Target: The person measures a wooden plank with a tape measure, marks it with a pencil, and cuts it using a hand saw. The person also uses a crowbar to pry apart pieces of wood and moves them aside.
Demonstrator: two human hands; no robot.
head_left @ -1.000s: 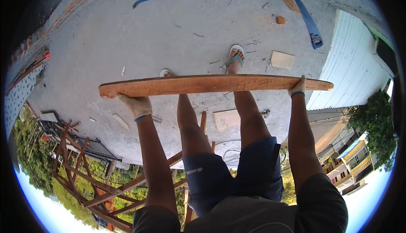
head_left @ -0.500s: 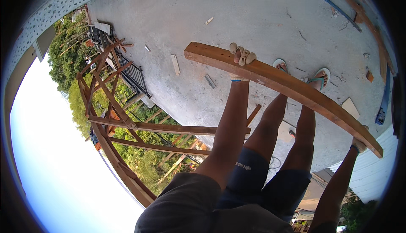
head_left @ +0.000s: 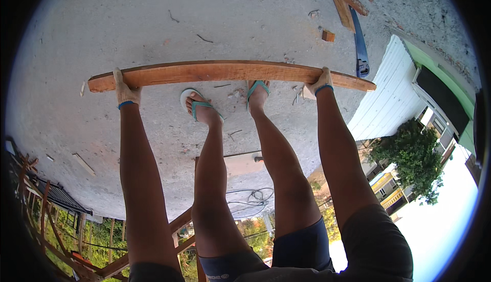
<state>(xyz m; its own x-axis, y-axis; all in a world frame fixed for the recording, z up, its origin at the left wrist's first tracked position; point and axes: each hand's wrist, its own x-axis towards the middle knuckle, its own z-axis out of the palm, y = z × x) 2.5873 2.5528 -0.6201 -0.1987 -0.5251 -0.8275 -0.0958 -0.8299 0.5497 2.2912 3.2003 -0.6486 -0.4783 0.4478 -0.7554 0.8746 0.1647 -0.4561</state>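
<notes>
A long brown wooden beam [head_left: 215, 72] spans the view from left to right in front of me, near level. My left hand [head_left: 126, 91], in a pale work glove with a blue cuff, is closed round the beam a little in from its left end. Close to the right end, my right hand [head_left: 320, 81], gloved the same way, grips it too. The fingers are partly hidden behind the wood. Just below the beam are my feet in teal-strapped flip-flops [head_left: 202, 105].
On the concrete floor [head_left: 128, 31] to the far right lie a blue handsaw [head_left: 361, 51], a small wood block [head_left: 328, 36] and loose planks [head_left: 341, 8]. A white corrugated sheet [head_left: 386, 90] stands at the right. Wooden framing [head_left: 46, 215] rises at the lower left, and a cable [head_left: 250, 197] lies behind my legs.
The view has swung to the right. The beam, slanted down to the right before, now lies nearly level across the view. Both hands have kept their hold on it.
</notes>
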